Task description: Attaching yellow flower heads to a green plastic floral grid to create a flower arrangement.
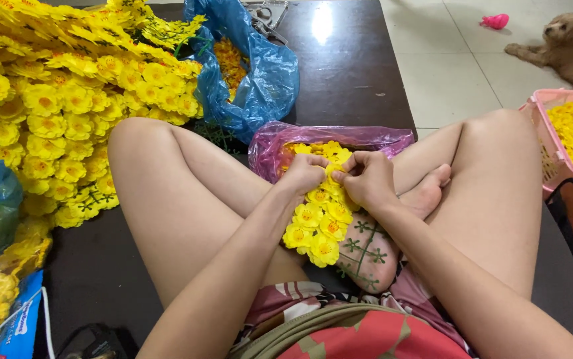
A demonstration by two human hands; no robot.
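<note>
I sit cross-legged with both hands together over my lap. My left hand (304,174) and my right hand (368,178) pinch a yellow artificial flower at the top of a flower sprig (317,223) that hangs down between my legs. Its green plastic stem (361,251) with bare pegs lies across my foot. Just beyond my hands sits a pink plastic bag (339,141) holding loose yellow flowers.
A large heap of finished yellow flower sprigs (53,100) fills the left. A blue plastic bag (260,73) with more flowers lies behind. A pink basket (569,139) of flowers stands at right. A brown dog (566,50) lies on the tiled floor.
</note>
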